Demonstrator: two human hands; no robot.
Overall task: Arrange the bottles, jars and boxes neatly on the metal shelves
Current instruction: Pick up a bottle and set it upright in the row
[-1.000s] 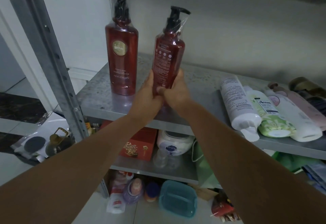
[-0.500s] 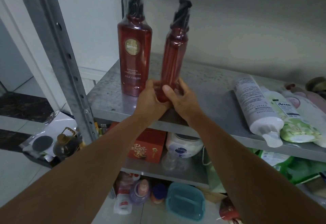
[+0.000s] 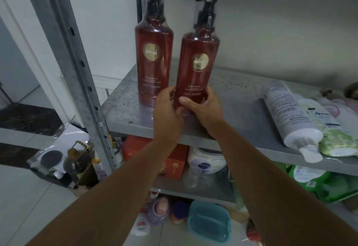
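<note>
Two dark red pump bottles stand upright on the metal shelf. The left red bottle is free at the shelf's left end. Just right of it is the second red bottle, gold label facing me. My left hand and my right hand both grip its lower part, fingers curled round it from each side. Its base is hidden behind my hands. Several white, green and pink bottles lie on their sides at the right, among them a white bottle.
A steel upright post stands at the left. The lower shelf holds a red box and a white jar. On the floor below are small bottles and a teal plastic container. Green packs sit at the lower right.
The held bottle has been turned from its back label, through edge-on, to its gold front label facing me, and stands upright beside the other red bottle.
</note>
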